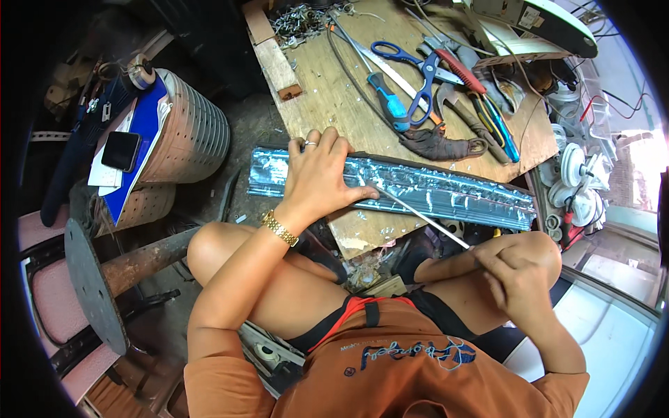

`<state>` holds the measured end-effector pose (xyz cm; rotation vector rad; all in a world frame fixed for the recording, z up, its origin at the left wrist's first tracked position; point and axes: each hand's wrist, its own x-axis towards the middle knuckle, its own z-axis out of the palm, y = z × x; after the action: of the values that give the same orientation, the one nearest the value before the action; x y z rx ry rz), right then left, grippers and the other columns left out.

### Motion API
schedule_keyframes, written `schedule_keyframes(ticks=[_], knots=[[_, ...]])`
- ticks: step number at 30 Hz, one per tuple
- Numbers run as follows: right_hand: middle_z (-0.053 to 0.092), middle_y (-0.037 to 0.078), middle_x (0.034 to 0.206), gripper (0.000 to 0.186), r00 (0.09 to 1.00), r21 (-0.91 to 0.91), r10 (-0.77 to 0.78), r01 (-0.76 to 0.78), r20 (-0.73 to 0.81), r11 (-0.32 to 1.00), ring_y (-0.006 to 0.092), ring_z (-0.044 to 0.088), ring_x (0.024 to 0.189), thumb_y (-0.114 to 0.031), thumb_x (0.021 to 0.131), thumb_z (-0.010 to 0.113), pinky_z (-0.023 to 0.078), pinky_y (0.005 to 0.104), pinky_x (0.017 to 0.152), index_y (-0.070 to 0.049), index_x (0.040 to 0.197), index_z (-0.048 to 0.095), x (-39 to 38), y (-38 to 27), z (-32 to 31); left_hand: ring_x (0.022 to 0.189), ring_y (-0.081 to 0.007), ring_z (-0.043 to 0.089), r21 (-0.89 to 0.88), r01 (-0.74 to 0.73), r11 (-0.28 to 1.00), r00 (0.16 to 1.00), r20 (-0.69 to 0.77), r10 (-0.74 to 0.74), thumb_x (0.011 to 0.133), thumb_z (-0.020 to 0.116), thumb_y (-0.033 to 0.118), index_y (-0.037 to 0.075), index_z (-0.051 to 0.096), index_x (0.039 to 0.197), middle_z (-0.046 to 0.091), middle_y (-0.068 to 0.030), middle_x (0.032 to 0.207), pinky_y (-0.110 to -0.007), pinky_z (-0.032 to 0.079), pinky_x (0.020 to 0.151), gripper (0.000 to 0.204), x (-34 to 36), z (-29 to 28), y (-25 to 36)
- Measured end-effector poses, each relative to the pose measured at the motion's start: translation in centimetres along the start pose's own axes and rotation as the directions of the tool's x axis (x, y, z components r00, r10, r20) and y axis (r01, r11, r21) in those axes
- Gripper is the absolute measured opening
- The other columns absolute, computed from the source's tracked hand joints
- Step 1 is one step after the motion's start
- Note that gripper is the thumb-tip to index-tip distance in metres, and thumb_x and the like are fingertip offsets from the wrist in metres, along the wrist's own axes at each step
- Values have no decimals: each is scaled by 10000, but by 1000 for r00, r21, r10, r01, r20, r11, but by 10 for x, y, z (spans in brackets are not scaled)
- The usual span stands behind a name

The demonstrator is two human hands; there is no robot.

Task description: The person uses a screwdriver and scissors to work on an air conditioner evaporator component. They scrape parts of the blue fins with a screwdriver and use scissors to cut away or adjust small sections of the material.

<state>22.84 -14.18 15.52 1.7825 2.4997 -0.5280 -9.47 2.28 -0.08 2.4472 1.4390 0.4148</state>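
A long flat bar (pixel 446 191) with a shiny, crinkled silver-blue face lies across the near edge of the wooden work table. My left hand (pixel 317 174) holds it near its left end, fingers over the far edge and thumb pressed on the face. My right hand (pixel 512 275), above my right knee, is closed around a thin metal rod (pixel 425 218). The rod slants up and left, and its tip meets the bar beside my left thumb. Any handle it has is hidden in my right hand.
On the table (pixel 313 97) lie blue-handled scissors (pixel 426 80), a blue screwdriver (pixel 389 101), a hammer (pixel 470 125), pliers (pixel 495 125) and a heap of screws (pixel 300 24). A perforated drum (pixel 198 118) bearing a phone (pixel 120 151) stands left. White spools (pixel 575 167) are at right.
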Motion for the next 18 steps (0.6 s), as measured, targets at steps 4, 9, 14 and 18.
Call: schedule_keyframes(ticks=[4,9,14,18], knots=[[703,147,899,536,981,296,176,-193,80,936,358,723,770,-81,956,718,598,470,723,-198,1476,658,-30,-19,59,1166,-351,556,-5,-4,1000,1000,-30,4,598,883,733,79,711,1107,600,-108,1161,-516,370,968,847,-1,4,-2],[730,202,958,548,968,613,250,-220,38,759,383,741,830,-65,1013,666,601,457,747,-176,1544,585,-35,-39,123,1159,-355,559,34,-31,999,994,-100,35,584,874,768,68,707,1111,604,-115,1156,-511,375,957,891,3,3,-7],[633,73,745,500,885,915,246,-403,395,-20,157,652,595,-182,1130,559,518,305,542,-188,1623,481,-18,-59,141,1158,-353,570,46,-65,997,996,-59,67,602,883,749,82,714,1123,616,-103,1143,-529,379,973,863,-6,3,-4],[582,17,820,541,896,941,297,-339,329,-20,86,545,567,-322,1144,551,474,245,498,-177,1648,419,-15,-42,114,1166,-342,578,18,-66,998,996,-61,67,665,875,712,113,707,1165,631,-89,1169,-522,371,982,798,-10,4,3]])
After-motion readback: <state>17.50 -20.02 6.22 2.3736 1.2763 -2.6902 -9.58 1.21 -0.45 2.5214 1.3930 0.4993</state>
